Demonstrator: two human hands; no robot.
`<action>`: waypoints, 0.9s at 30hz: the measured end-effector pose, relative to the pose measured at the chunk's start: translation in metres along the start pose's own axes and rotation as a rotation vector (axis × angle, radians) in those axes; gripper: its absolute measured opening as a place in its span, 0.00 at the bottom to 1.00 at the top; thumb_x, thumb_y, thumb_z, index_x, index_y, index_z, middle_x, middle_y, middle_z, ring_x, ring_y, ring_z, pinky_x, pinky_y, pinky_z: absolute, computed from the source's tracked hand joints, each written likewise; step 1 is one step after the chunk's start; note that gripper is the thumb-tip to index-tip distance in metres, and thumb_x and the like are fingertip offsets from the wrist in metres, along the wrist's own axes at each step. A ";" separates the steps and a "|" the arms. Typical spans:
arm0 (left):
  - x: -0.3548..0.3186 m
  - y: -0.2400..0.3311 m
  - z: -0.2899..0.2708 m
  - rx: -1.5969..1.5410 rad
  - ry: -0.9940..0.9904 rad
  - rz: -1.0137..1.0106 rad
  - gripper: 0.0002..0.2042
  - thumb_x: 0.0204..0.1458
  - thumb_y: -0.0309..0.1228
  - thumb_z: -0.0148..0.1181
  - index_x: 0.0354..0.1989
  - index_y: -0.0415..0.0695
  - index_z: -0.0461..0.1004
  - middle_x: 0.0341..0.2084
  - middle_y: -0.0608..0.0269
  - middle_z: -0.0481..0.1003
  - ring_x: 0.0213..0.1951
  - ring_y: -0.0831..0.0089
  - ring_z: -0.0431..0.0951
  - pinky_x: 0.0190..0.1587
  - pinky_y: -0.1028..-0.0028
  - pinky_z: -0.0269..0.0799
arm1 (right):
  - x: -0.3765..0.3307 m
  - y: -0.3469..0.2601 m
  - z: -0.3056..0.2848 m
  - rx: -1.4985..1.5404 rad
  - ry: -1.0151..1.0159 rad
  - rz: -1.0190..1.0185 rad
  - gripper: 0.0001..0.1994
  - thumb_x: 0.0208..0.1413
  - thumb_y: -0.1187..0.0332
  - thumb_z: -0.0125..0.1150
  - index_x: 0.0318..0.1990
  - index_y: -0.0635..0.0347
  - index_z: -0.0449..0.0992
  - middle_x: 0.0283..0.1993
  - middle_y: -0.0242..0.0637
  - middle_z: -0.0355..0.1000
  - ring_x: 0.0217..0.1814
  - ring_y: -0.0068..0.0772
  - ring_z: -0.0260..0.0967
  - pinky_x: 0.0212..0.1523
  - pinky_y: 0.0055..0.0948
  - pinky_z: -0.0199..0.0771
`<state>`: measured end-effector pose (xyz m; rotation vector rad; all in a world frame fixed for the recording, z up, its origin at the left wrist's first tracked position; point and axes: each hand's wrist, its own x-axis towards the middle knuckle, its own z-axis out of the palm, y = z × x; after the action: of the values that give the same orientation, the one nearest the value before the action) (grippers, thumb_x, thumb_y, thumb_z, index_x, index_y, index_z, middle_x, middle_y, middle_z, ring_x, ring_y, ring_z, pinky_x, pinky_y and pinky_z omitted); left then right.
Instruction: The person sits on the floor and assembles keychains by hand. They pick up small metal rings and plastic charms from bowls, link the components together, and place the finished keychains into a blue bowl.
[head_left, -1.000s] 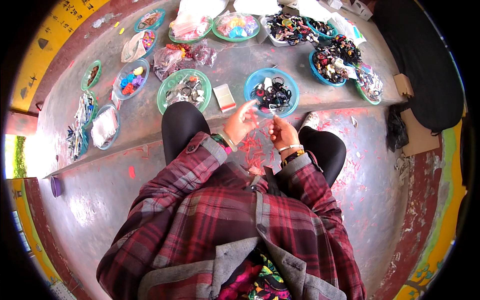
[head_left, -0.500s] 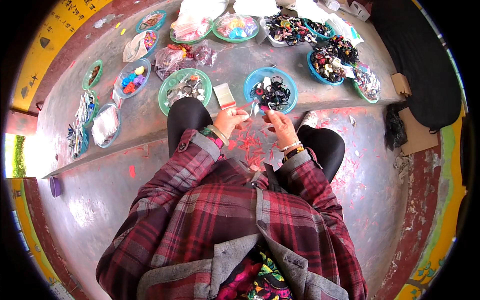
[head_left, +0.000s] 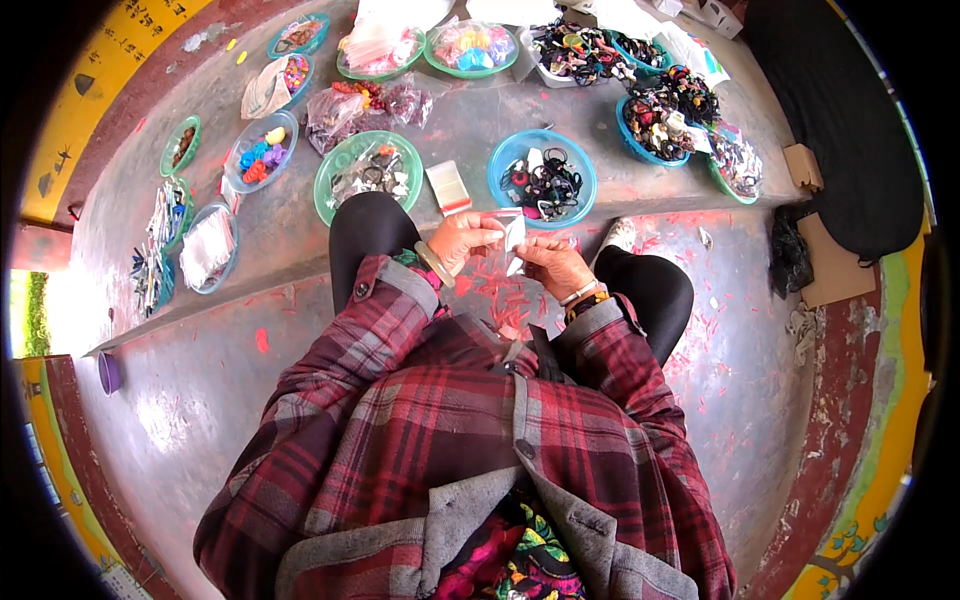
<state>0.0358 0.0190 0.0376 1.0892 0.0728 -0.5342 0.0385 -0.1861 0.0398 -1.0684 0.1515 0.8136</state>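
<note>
Both hands came nearer together: left hand (head_left: 462, 238) and right hand (head_left: 553, 265) pinch a small clear bag (head_left: 512, 236), light, limp, slippery; hold its edges.

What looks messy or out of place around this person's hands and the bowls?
Small red scraps litter the floor between the knees, under the left hand and right hand, which hold a small clear bag. A stack of clear bags lies loose beside the blue bowl. Otherwise the bowls sit upright.
</note>
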 end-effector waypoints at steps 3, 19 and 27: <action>-0.001 0.001 0.002 0.035 0.057 -0.021 0.06 0.47 0.30 0.56 0.32 0.44 0.72 0.23 0.70 0.72 0.24 0.84 0.69 0.25 0.83 0.65 | 0.000 0.001 -0.001 -0.088 0.001 -0.051 0.07 0.46 0.68 0.58 0.32 0.60 0.75 0.29 0.28 0.72 0.30 0.21 0.67 0.36 0.21 0.66; 0.005 -0.015 0.002 0.214 0.017 -0.060 0.11 0.46 0.33 0.57 0.34 0.39 0.73 0.27 0.65 0.74 0.29 0.82 0.71 0.24 0.85 0.61 | 0.010 0.011 -0.007 -0.194 0.154 -0.324 0.02 0.41 0.78 0.58 0.25 0.64 0.74 0.25 0.32 0.72 0.27 0.19 0.65 0.33 0.20 0.64; 0.006 -0.020 -0.001 0.323 0.039 -0.029 0.11 0.45 0.35 0.58 0.32 0.40 0.74 0.26 0.66 0.74 0.27 0.82 0.70 0.25 0.83 0.60 | 0.003 0.005 0.005 -0.359 0.130 -0.191 0.03 0.42 0.75 0.60 0.26 0.65 0.75 0.24 0.30 0.71 0.26 0.18 0.64 0.31 0.18 0.63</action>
<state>0.0324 0.0111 0.0188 1.4154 0.0374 -0.5631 0.0360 -0.1796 0.0369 -1.4517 0.0108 0.6102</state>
